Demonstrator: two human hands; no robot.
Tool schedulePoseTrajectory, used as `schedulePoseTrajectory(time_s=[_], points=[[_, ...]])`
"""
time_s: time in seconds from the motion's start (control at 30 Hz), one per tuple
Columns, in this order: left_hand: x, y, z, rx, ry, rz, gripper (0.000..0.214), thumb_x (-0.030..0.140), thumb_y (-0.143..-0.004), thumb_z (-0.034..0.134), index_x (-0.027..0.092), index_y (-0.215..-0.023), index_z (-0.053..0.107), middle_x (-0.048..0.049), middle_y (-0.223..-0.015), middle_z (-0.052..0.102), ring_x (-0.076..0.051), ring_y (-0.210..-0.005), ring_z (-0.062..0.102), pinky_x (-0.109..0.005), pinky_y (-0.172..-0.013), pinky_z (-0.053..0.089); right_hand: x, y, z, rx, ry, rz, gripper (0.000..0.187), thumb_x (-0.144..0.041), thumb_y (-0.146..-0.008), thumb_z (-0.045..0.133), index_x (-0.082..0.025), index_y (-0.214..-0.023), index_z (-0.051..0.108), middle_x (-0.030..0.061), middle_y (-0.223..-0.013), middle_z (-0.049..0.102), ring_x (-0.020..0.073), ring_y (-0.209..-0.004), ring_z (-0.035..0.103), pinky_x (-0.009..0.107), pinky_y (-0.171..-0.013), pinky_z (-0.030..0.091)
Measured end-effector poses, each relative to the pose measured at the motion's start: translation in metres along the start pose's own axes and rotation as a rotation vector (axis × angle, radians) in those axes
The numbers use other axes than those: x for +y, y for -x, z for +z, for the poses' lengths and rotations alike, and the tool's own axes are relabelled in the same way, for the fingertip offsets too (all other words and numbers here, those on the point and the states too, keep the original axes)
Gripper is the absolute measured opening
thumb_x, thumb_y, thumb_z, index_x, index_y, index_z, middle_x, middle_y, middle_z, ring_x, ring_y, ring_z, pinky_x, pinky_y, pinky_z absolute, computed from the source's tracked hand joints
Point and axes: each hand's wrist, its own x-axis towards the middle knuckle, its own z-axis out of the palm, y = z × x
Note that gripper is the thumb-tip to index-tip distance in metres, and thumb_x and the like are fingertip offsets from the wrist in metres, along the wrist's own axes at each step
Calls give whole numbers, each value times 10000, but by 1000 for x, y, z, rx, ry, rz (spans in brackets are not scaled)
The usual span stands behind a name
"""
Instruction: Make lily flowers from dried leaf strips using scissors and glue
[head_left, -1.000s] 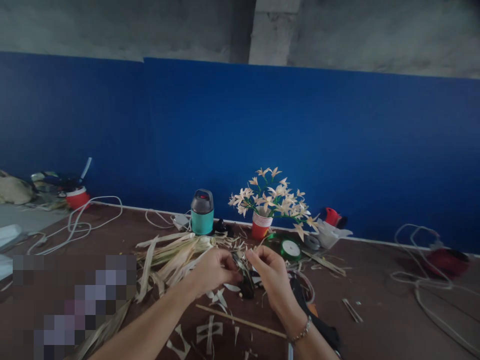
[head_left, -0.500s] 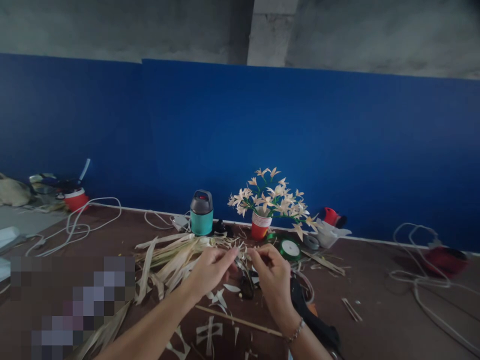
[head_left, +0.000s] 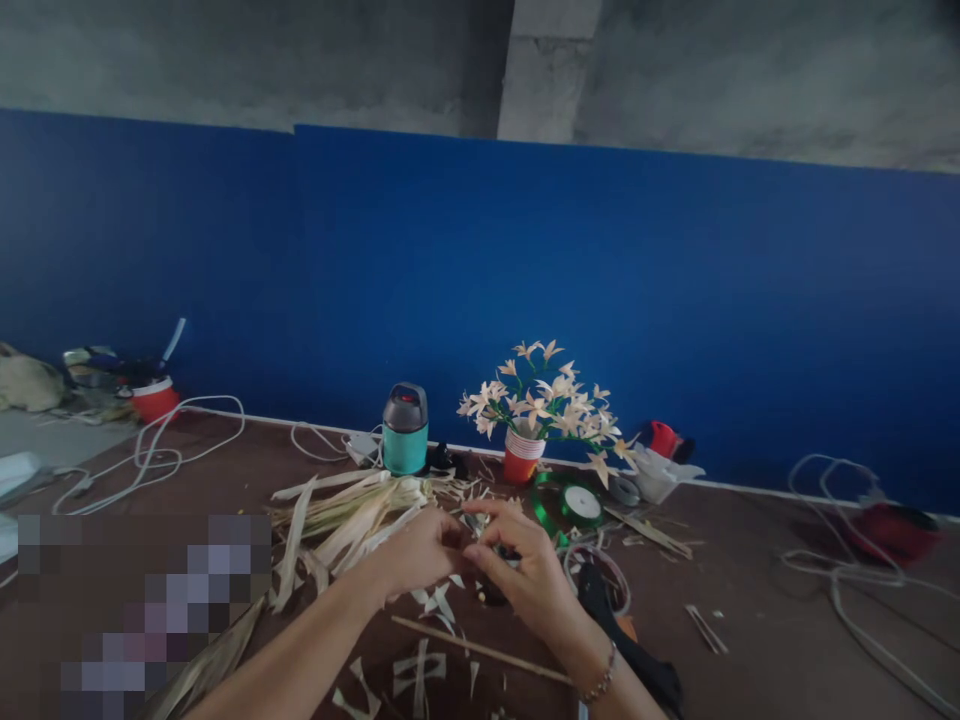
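My left hand (head_left: 426, 548) is closed with its fingers curled, and whatever it pinches is hidden. Right beside it, my right hand (head_left: 525, 562) has thumb and forefinger spread apart around the left fingertips, and nothing shows between them. Dry pale husk strips (head_left: 352, 530) lie to the left of my hands. Under and in front of them are cut petal pieces (head_left: 436, 603) and a thin stick (head_left: 484, 648). A black glue-gun-like tool (head_left: 630, 645) lies beside my right wrist.
Behind my hands, pale husk flowers (head_left: 559, 400) stand in red-and-white stacked cups (head_left: 523, 455). A teal container (head_left: 406, 445) stands to their left, a green ribbon spool (head_left: 581, 503) to their right. White cables (head_left: 840, 590) trail at right. A blue partition (head_left: 600, 260) borders the table.
Both hands have moved slightly down and closer together. My right thumb and forefinger have spread from a pinch, and my left hand has turned so its fingertips are less visible.
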Motion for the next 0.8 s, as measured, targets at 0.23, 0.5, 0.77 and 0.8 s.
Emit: schedulePoseTrajectory(time_s=[0.23,0.5,0.77,0.8], points=[[-8,-4,1,-65,-72,35,92,130,-540,520,144,-552,610,50,-478,522,-102,-481,445,-209,-450,296,-4,2,0,-146,261,-210,174,-186,-864,478,-196,-723,579,108,-1049,642,207,-899,575,322,-776,416],[1,2,0,276,-235,206,94,150,-638,536,165,-669,623,23,-563,559,-131,-542,506,-219,-502,371,12,-5,5,17,-24,256,317,-374,-774,607,-186,-540,504,-27,-508,500,115,-505,432,234,-483,297],[1,12,8,270,-412,809,184,87,-774,508,195,-885,607,-107,-1186,580,-210,-1067,552,-325,-882,439,8,-1,-13,-250,-789,576,337,-392,-636,751,-150,-561,530,3,-537,637,70,-410,518,167,-405,316],[0,13,8,239,-400,814,178,95,-787,507,195,-900,602,-108,-1160,603,-204,-1040,572,-317,-864,452,7,-1,-14,-273,-798,578,328,-383,-643,747,-147,-563,535,4,-533,638,65,-403,515,160,-399,312]])
